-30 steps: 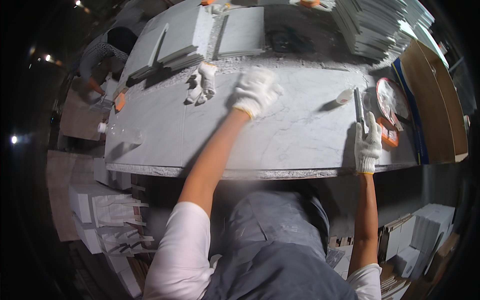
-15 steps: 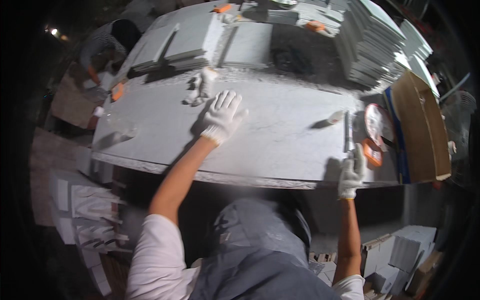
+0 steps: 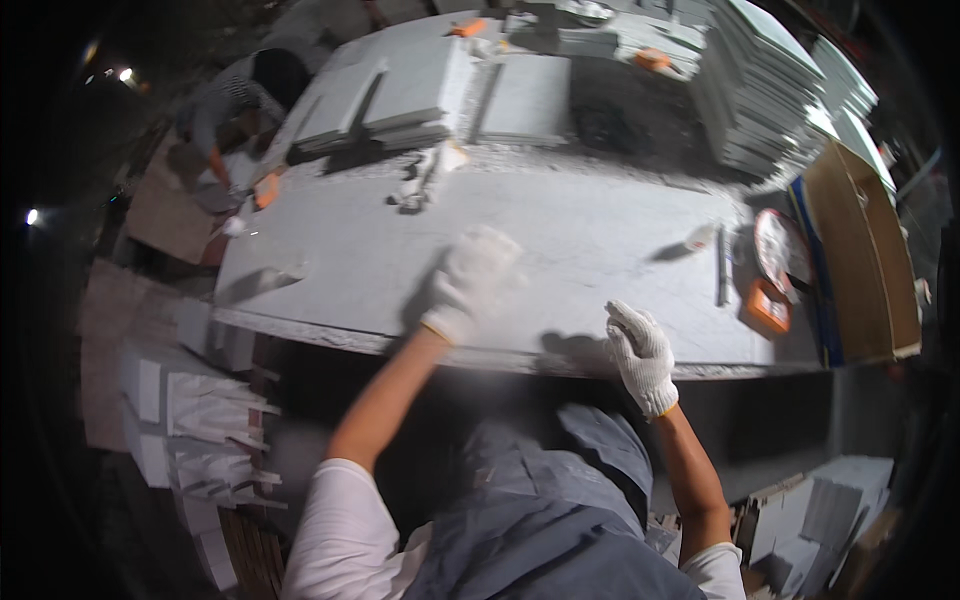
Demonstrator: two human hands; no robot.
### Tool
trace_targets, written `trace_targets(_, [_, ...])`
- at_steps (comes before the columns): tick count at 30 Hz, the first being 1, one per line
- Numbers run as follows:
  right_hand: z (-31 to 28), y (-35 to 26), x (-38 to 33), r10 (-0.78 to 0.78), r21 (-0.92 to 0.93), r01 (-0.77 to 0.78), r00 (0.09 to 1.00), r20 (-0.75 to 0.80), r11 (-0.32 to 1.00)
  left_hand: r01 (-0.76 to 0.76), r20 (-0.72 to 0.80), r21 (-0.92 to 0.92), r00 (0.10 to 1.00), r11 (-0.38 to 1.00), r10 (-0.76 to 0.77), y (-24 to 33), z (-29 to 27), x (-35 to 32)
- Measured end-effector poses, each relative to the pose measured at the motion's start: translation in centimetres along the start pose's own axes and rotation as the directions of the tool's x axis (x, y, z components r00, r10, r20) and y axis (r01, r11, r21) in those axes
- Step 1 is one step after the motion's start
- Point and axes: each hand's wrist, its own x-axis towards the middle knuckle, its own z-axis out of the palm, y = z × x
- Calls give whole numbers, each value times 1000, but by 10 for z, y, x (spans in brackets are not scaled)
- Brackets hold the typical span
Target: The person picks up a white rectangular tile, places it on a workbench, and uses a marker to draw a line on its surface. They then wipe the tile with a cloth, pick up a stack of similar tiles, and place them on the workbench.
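Both my hands wear white knitted gloves. Over the front middle of a pale stone-like slab (image 3: 370,255), my left hand (image 3: 475,285) is blurred by motion, its outline long and flat, with nothing seen in it. My right hand (image 3: 642,360) is held up at the slab's front edge, fingers stretched and slightly bent, holding nothing. Beyond the left hand lies a crumpled white cloth or glove (image 3: 432,178). To the right are a small whitish container (image 3: 700,238), a narrow metal bar (image 3: 723,265), a round red-rimmed dish (image 3: 778,245) and an orange object (image 3: 768,306).
Flat pale panels (image 3: 415,95) lie in stacks at the back, and a taller stack (image 3: 755,95) leans at the back right. An open cardboard box (image 3: 865,255) stands at the right end. Another person (image 3: 235,115) bends at the far left. White blocks (image 3: 205,400) sit below left.
My left hand has drawn back toward the front edge. My right hand has moved left, away from the metal bar and the orange object. The whole view has shifted slightly.
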Motion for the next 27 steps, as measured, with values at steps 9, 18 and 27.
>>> trace_targets(9, [59,-16,25,-167,-221,151,984,-57,964,390,139,-107,917,915,-375,44,4,-11])
trace_targets(18, [59,6,20,-145,-158,130,985,-88,979,242,75,-172,970,955,-232,54,-5,-25])
trace_targets(27, [62,27,21,-47,6,47,995,-83,999,703,-35,119,709,701,-705,-14,-102,-96])
